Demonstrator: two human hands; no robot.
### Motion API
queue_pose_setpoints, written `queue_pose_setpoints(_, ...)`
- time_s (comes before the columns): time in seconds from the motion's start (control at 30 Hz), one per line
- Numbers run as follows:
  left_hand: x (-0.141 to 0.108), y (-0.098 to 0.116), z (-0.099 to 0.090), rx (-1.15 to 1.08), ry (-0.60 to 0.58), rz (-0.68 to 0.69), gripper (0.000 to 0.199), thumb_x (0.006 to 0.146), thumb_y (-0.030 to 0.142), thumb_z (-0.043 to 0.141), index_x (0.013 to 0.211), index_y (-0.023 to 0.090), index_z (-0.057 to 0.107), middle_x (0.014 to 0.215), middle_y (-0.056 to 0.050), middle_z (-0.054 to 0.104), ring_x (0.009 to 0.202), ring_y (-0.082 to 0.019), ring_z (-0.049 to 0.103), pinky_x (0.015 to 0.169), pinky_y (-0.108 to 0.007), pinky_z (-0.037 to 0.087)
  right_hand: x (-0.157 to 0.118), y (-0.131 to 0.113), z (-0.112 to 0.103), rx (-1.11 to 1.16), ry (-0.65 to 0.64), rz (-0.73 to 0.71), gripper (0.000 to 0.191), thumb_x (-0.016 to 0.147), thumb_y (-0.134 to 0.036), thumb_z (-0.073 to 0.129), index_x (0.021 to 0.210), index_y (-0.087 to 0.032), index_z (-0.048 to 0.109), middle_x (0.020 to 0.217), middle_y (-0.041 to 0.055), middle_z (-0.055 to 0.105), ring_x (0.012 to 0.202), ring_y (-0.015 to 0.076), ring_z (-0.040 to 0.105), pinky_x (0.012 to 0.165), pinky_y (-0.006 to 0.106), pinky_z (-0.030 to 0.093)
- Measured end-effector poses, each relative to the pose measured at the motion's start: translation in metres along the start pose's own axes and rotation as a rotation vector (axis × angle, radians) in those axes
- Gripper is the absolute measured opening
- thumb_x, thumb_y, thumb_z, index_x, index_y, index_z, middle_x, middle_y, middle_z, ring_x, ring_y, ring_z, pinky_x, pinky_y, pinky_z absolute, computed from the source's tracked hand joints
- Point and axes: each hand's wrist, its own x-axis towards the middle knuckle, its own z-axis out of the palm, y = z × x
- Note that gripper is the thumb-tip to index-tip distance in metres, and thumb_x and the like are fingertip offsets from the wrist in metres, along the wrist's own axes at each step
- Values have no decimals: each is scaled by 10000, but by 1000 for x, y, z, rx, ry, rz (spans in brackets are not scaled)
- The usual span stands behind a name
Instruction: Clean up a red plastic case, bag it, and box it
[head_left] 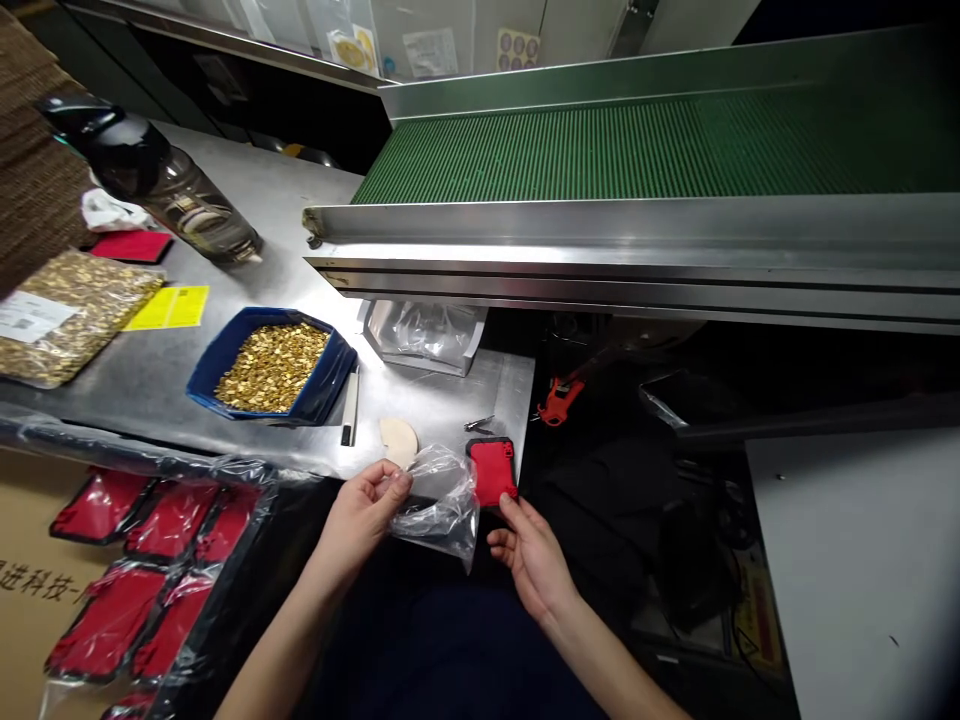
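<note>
My left hand (365, 512) pinches the upper edge of a small clear plastic bag (442, 505) in front of the steel table's near edge. My right hand (527, 555) holds a small red pouch with black trim (493, 470) by its lower edge, right beside the bag's open side. The pouch sits partly against the bag; I cannot tell whether it is inside.
On the steel table (442, 400) stand a blue tray of small gold parts (271, 366), a bagged pile of gold parts (71, 310), a dark bottle (161, 185), a beige disc (398, 438) and clear bags (424, 335). A green conveyor (637, 150) runs behind. Bagged red pouches (142, 570) fill a carton at left.
</note>
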Motion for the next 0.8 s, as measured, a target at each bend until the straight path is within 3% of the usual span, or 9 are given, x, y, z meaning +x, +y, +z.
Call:
queue_pose_setpoints(0.13, -3, -3, 11, 170, 132, 117, 460, 891, 599, 647, 714, 191, 531, 608, 66, 368, 580, -109, 316, 544, -233, 245, -16, -27, -23, -38, 139, -278, 459, 838, -558, 773, 1125, -219, 657, 1015, 24, 716, 819, 155, 737, 620, 203, 560)
queue_pose_setpoints(0.23, -6, 1, 24, 407, 193, 230, 445, 943, 534, 601, 673, 194, 500, 618, 56, 365, 607, -119, 346, 576, -247, 278, -39, -42, -42, -336, 210, -603, 325, 934, -485, 681, 1106, -210, 664, 962, 58, 729, 824, 211, 730, 694, 293, 580)
queue_pose_setpoints(0.33, -7, 5, 41, 503, 130, 283, 439, 976, 507, 553, 668, 202, 480, 604, 57, 369, 586, -120, 362, 563, -252, 287, -60, -45, -50, -821, 4, -798, 168, 942, -366, 675, 1046, -234, 679, 878, 43, 715, 779, 212, 688, 736, 321, 543)
queue_pose_setpoints(0.43, -6, 7, 57, 549, 27, 345, 398, 1013, 465, 503, 708, 209, 503, 606, 56, 435, 562, -121, 412, 551, -254, 311, -64, -37, -45, -1207, -178, -773, 101, 979, -289, 582, 969, -231, 664, 862, 42, 701, 793, 211, 669, 725, 311, 486)
queue_pose_setpoints(0.53, -6, 4, 69, 690, -44, 522, 310, 1041, 376, 470, 784, 215, 536, 670, 34, 541, 596, -136, 515, 598, -265, 381, -55, -27, -38, -1385, -111, -695, 151, 999, -274, 516, 947, -218, 645, 844, 46, 697, 786, 214, 673, 702, 300, 444)
queue_pose_setpoints(0.67, -7, -4, 75, 799, -50, 670, 212, 1045, 284, 433, 965, 220, 618, 871, -48, 644, 816, -207, 629, 761, -313, 474, -47, -21, -35, -1404, 7, -603, 147, 986, -317, 531, 930, -224, 630, 850, 45, 717, 789, 235, 694, 690, 299, 416)
queue_pose_setpoints(0.8, -8, -11, 77, 783, 100, 648, 240, 1026, 238, 431, 1226, 238, 565, 1078, -88, 644, 972, -233, 650, 864, -346, 515, -45, -29, -33, -1238, 37, -492, 175, 980, -391, 545, 940, -244, 632, 798, 20, 724, 715, 219, 697, 655, 278, 413)
